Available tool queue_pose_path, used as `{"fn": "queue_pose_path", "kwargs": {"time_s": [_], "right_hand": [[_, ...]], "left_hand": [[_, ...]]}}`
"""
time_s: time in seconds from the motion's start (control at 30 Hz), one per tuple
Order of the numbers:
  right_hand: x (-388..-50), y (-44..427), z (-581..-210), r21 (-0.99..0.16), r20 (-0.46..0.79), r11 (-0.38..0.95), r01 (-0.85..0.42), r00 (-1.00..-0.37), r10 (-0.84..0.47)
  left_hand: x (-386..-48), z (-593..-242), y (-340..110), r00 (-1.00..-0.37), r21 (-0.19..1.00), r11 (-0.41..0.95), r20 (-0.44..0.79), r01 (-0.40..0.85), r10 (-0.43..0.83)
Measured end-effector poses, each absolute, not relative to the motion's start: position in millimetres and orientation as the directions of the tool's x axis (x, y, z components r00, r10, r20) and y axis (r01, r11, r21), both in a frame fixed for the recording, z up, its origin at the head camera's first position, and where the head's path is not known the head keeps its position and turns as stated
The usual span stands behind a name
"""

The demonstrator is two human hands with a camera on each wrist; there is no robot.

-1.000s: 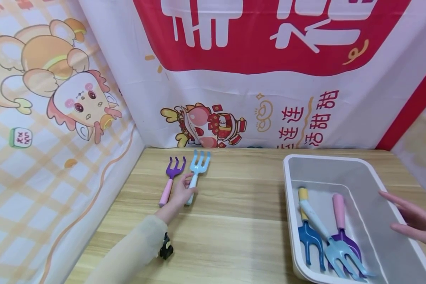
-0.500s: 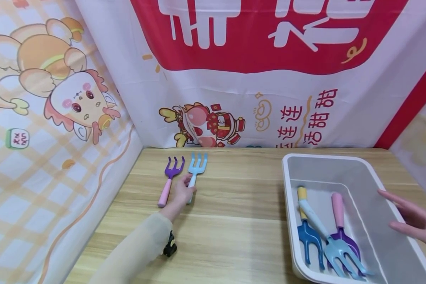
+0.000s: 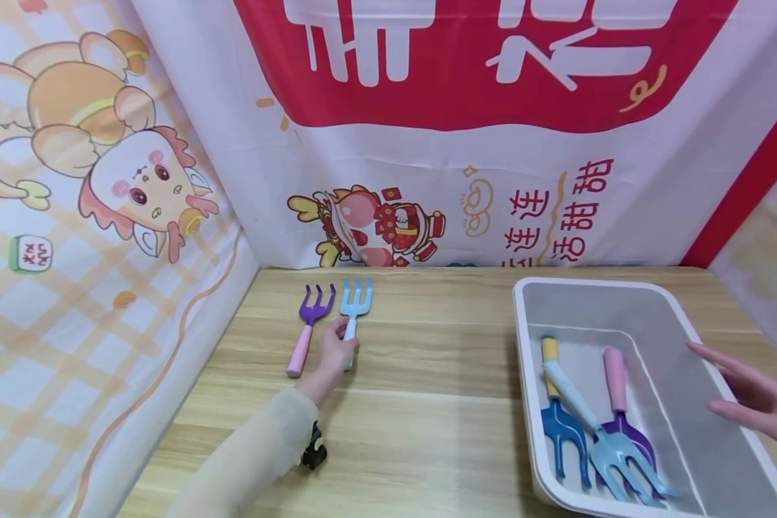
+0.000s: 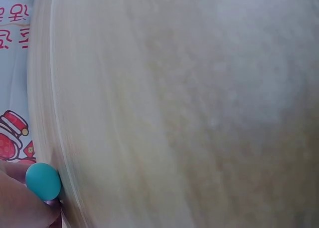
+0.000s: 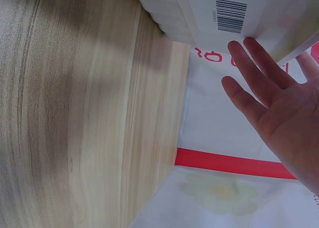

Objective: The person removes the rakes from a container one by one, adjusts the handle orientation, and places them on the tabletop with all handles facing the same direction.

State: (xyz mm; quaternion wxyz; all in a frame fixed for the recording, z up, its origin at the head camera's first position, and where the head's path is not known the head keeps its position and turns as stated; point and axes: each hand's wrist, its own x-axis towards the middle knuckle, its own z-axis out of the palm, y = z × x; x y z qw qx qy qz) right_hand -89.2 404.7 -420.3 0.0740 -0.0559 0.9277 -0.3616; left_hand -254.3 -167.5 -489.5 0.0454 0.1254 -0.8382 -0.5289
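Observation:
My left hand grips the handle of a light blue garden hand rake, whose tines point toward the back wall. In the left wrist view, the rake's round teal handle end shows beside the fingers. Just left of it lies a purple hand rake with a pink handle. On the far right, my right hand has its fingers extended at the outer side of a grey-white bin. The right wrist view shows the fingertips against the bin's barcoded side; the palm holds nothing.
Inside the bin lie a dark blue garden fork with a yellow handle, a light blue fork across it, and a purple one with a pink handle. Printed cloth borders the wooden table at back and left.
The light blue hand rake in my left hand has turned slightly, its tines shifting left toward the purple rake. My right hand stays at the bin. The head view has shifted a little.

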Motion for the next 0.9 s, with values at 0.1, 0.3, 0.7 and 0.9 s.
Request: {"fn": "queue_pose_path", "kwargs": {"time_s": [0.1, 0.3, 0.7, 0.9], "right_hand": [[-88, 405, -422, -0.685, -0.06, 0.725, -0.072, -0.986, -0.155], [-87, 405, -422, -0.696, -0.048, 0.715, -0.075, -0.988, -0.15], [-86, 405, -422, -0.697, -0.041, 0.713, -0.075, -0.989, -0.144], [-87, 407, -426, -0.698, 0.033, 0.701, -0.142, -0.985, -0.167]], "left_hand": [[-253, -487, -169, -0.966, 0.905, 0.392, -0.07, -0.166, -0.248], [-252, -483, -169, -0.973, 0.906, 0.4, -0.047, -0.136, -0.224], [-254, -436, -143, -0.994, 0.933, 0.358, 0.075, 0.041, -0.082], [-243, -400, -106, -0.971, 0.915, 0.336, 0.174, 0.221, 0.166]]}}
